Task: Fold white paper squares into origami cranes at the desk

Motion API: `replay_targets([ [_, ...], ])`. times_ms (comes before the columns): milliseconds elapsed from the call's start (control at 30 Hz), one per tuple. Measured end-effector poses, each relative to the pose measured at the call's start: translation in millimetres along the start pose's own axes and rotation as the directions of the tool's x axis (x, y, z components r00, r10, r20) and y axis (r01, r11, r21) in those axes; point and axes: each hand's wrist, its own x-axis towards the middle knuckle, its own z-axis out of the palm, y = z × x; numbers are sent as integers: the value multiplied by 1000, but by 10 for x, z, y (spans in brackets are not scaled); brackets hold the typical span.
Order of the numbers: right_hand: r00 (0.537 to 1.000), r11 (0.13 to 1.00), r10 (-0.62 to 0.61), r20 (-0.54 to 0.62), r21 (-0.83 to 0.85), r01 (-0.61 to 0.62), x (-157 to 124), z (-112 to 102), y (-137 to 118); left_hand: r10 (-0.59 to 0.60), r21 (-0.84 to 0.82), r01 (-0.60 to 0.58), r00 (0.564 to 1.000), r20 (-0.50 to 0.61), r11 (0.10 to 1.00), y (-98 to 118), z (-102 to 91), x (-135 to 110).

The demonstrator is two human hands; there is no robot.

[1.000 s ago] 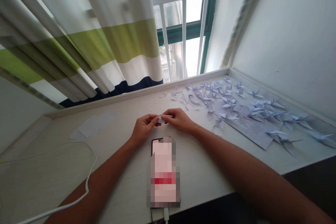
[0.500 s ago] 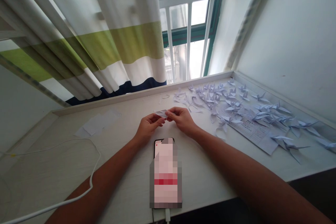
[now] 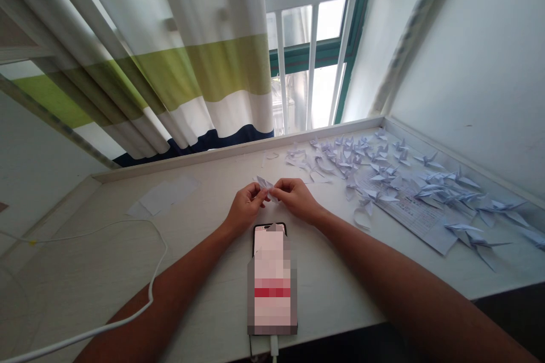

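Observation:
Both hands meet over the middle of a pale table [image 3: 85, 272]. My left hand [image 3: 244, 207] and my right hand [image 3: 296, 197] pinch a small folded piece of pale paper [image 3: 264, 185] between their fingertips, just above the tabletop. A point of the paper sticks up to the left of the fingers. A phone [image 3: 271, 278] lies flat right below the hands, plugged in at its near end.
Many folded paper cranes [image 3: 383, 173] are spread over the right half of the table, some on a printed sheet [image 3: 419, 216]. Blank paper squares [image 3: 164, 195] lie at the left. A white cable [image 3: 140, 306] loops across the left side. Striped curtain and barred window behind.
The folded paper has turned in my fingers, from lying flat and long to a point sticking up. The view has drifted slightly; the hands stay together in the same place.

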Motion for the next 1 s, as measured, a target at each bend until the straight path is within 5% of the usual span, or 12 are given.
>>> replay_targets([
  [233, 999, 1000, -21, 27, -23, 22, 19, -34, 30, -29, 53, 24, 995, 96, 998, -43, -47, -11],
  [533, 1000, 985, 7, 30, 175, -12, 18, -34, 21, -3, -18, 4, 998, 62, 1000, 10, -18, 0],
  [1000, 999, 997, -33, 5, 65, 33, 17, -22, 27, -66, -61, 72, 994, 84, 996, 87, -5, -11],
])
